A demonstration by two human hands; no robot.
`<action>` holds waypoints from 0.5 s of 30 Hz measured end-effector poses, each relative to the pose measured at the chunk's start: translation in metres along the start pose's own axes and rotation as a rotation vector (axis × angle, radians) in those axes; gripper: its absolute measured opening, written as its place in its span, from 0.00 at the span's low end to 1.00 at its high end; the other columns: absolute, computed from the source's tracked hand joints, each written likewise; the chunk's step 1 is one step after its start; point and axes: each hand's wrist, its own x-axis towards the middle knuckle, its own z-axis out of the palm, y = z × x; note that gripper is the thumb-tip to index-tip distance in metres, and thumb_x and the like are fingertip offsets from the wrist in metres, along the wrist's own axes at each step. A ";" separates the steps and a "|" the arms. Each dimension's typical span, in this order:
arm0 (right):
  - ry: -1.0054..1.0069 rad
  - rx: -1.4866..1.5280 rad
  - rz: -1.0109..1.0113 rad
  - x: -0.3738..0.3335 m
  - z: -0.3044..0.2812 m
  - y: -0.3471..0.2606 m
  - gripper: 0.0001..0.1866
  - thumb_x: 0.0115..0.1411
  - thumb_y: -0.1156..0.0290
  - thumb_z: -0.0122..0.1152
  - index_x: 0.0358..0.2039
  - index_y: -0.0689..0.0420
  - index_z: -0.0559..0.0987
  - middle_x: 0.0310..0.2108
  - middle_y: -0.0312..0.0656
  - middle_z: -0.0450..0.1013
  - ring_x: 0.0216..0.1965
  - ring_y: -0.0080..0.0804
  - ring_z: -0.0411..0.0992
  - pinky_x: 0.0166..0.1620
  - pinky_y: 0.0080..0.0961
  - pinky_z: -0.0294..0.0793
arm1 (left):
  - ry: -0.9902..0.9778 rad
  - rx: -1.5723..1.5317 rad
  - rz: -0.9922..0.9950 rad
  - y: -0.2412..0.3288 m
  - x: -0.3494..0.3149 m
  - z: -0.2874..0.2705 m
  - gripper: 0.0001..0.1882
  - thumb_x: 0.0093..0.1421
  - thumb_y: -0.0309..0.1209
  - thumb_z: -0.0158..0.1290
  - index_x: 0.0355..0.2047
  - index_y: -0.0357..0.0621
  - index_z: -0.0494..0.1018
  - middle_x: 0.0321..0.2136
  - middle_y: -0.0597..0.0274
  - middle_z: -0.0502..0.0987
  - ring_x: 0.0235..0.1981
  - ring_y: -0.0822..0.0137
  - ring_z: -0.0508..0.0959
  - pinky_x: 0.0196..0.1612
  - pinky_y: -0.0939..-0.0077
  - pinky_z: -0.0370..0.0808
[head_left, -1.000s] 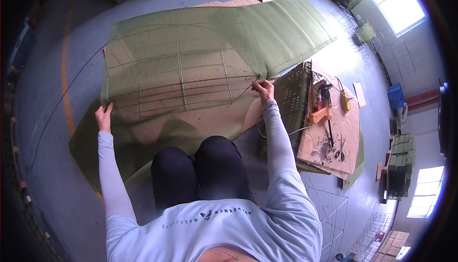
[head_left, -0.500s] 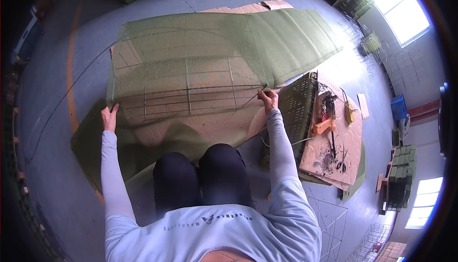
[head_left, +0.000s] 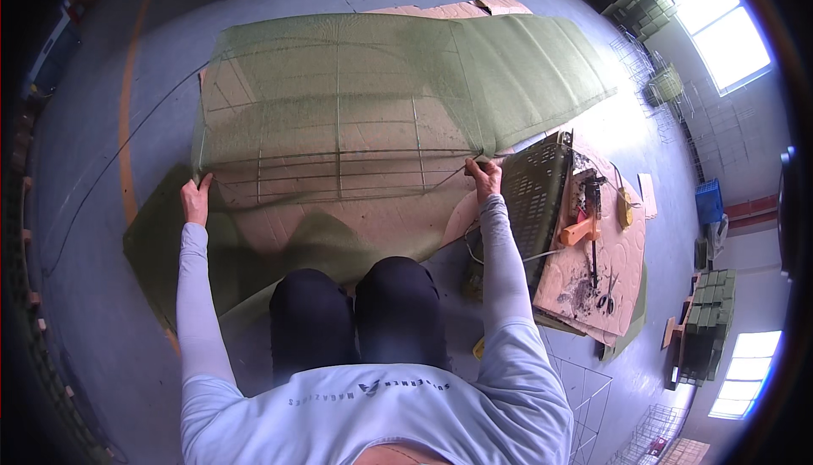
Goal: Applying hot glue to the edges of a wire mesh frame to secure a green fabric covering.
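A wire frame (head_left: 339,153) lies in front of me, wrapped in thin green mesh fabric (head_left: 279,67) that I can see through. My left hand (head_left: 196,198) is closed on the mesh at the frame's near left corner. At the near right corner my right hand (head_left: 484,179) pinches the mesh against the wire. Both arms are stretched forward. Between my hands the mesh runs along the near edge, and a loose part of it (head_left: 322,240) hangs toward my knees. Farther right, the fabric lies spread out flat as a single sheet.
Cardboard (head_left: 406,219) lies beneath the frame. To my right an upturned green plastic crate (head_left: 550,202) carries a cardboard top (head_left: 622,253) with an orange-handled tool (head_left: 580,230), scissors (head_left: 605,303) and a yellow block on a cord (head_left: 625,207). Wire frames (head_left: 584,406) stand at lower right.
The view has shifted slightly. My left hand has edged up along the left corner, and the loose mesh near it is pulled a little. Both hands keep their grip.
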 end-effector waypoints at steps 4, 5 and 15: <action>0.020 -0.022 0.003 -0.001 0.001 0.000 0.08 0.47 0.74 0.62 0.27 0.63 0.76 0.23 0.36 0.73 0.23 0.21 0.69 0.29 0.19 0.69 | -0.070 -0.012 -0.095 -0.006 0.002 -0.005 0.24 0.49 0.41 0.57 0.16 0.28 0.65 0.11 0.49 0.64 0.14 0.68 0.58 0.20 0.69 0.60; 0.016 -0.018 0.003 -0.002 0.002 0.001 0.08 0.47 0.74 0.62 0.27 0.63 0.76 0.23 0.36 0.73 0.23 0.21 0.69 0.29 0.19 0.69 | -0.111 0.037 -0.128 -0.008 0.002 -0.008 0.23 0.48 0.40 0.58 0.16 0.29 0.65 0.10 0.53 0.64 0.15 0.73 0.57 0.19 0.70 0.60; 0.102 -0.059 0.051 -0.001 0.008 0.033 0.09 0.45 0.73 0.64 0.27 0.64 0.77 0.21 0.37 0.73 0.22 0.22 0.69 0.29 0.19 0.69 | -0.114 -0.097 -0.201 -0.024 0.000 -0.003 0.21 0.48 0.38 0.58 0.17 0.29 0.68 0.12 0.58 0.69 0.18 0.78 0.60 0.21 0.74 0.62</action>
